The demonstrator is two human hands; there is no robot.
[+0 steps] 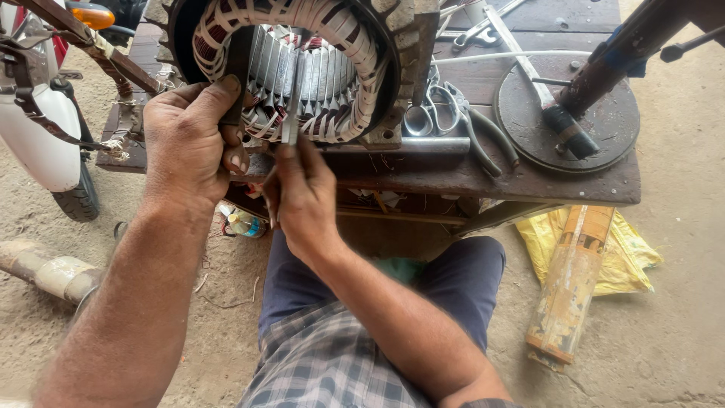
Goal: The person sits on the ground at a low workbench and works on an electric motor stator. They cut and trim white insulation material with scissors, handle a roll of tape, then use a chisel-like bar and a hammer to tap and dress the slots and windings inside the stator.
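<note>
Your left hand [185, 140] grips the rim of the big round motor stator [302, 72] — a heavy iron ring, its copper windings laced with white tape — which stands on edge at the near side of the dark wooden workbench [483, 177]. The thumb lies over the rim and the fingers curl under it, pressed tight on the metal. Your right hand [302, 196] is pinched shut on a thin grey insulating strip [291, 113], held upright with its top reaching into the slots at the bottom of the bore.

That strip looks light and bendy; pinch it low and it will likely buckle, so a hold nearer the slot should serve you better. The stator itself looks heavy and stiff, and round enough to roll — the rim is the sound place to steady it, since the windings and their lacing seem the fragile part.

Just right of the stator lie steel scissors [434, 113] and pliers [483, 140], beside a round rusty metal disc [604, 128].
</note>
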